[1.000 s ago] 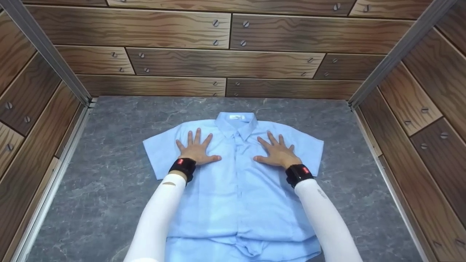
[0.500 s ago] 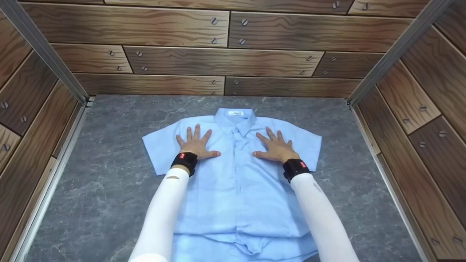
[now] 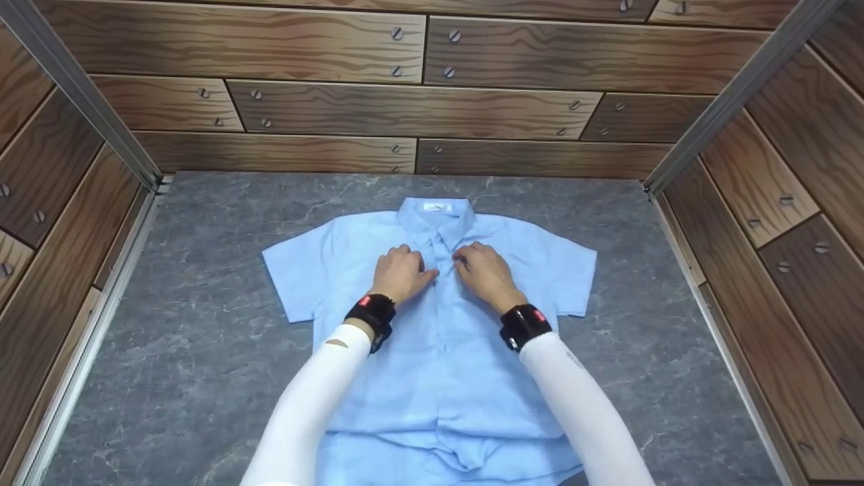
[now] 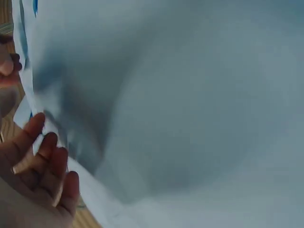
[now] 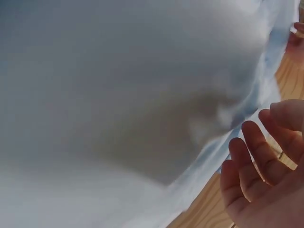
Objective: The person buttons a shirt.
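Observation:
A light blue short-sleeved shirt [image 3: 385, 378] lies front up on the grey table, its collar [image 3: 437, 219] at the far side. My left hand [image 3: 399, 275] is over the left of the button placket, just below the collar, fingers bent and thumb toward the placket. Mirroring it on the other side, my right hand [image 3: 487, 273] has its fingertips near the placket. In the left wrist view the loosely bent fingers [image 4: 59, 164] sit by the shirt cloth [image 4: 199, 118]. The right wrist view has fingers [image 5: 251, 152] and thumb spread apart beside the cloth.
The grey marbled tabletop [image 3: 189, 378] surrounds the shirt. Wood-patterned panels [image 3: 324, 108] stand behind and at both sides, with metal posts [image 3: 736, 101] at the corners. Near the front, the shirt's lower part has a crosswise fold.
Both hands, earlier spread flat on the shirt's chest, have moved inward to the placket with their fingers now bent. The shirt stays laid out.

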A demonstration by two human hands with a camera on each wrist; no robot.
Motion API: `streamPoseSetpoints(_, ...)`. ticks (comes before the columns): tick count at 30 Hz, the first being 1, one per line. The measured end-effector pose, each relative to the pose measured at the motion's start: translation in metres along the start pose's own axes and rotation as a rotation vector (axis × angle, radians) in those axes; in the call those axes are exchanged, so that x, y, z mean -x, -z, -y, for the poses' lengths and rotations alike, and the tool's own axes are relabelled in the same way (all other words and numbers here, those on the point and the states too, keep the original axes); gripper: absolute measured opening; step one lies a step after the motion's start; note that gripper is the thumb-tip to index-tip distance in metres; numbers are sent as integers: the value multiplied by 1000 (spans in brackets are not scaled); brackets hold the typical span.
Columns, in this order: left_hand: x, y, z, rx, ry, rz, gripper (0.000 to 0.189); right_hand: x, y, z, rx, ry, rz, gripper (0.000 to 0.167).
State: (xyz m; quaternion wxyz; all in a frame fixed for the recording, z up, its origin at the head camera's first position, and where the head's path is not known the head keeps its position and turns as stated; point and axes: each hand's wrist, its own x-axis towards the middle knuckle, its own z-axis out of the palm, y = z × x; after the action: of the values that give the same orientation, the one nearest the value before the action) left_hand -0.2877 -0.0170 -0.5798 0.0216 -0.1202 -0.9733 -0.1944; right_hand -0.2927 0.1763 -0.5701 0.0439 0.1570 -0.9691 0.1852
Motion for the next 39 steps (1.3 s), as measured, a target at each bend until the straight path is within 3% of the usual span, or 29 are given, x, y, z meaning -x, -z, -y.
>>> streamPoseSetpoints(2,1,-4,-4,-8,51,13,34,0,-3,7,-20,2,-11,16)
streamPoseSetpoints(6,2,-8,-6,41,83,-28,21,-1,-8,13,-90,-21,-7,16)
streamPoseSetpoints(9,3,-7,-5,141,116,-43,16,-2,-10,15,-181,-67,15,17)
streamPoseSetpoints(15,4,1,-4,388,218,1,13,-7,-12,20,-323,-179,83,22)
streamPoseSetpoints(20,5,5,-4,478,247,18,15,-10,-13,22,-486,-237,131,29)
streamPoseSetpoints(24,5,4,-5,471,253,10,14,-10,-14,23,-692,-314,110,23)
streamPoseSetpoints(27,5,0,-5,449,223,-18,13,-10,-15,23,-777,-351,105,22)
streamPoseSetpoints(33,5,-3,-4,444,86,-72,31,-9,-14,23,-853,-356,136,25)
streamPoseSetpoints(39,4,-5,-3,454,102,-95,19,-8,-15,22,-898,-322,165,25)
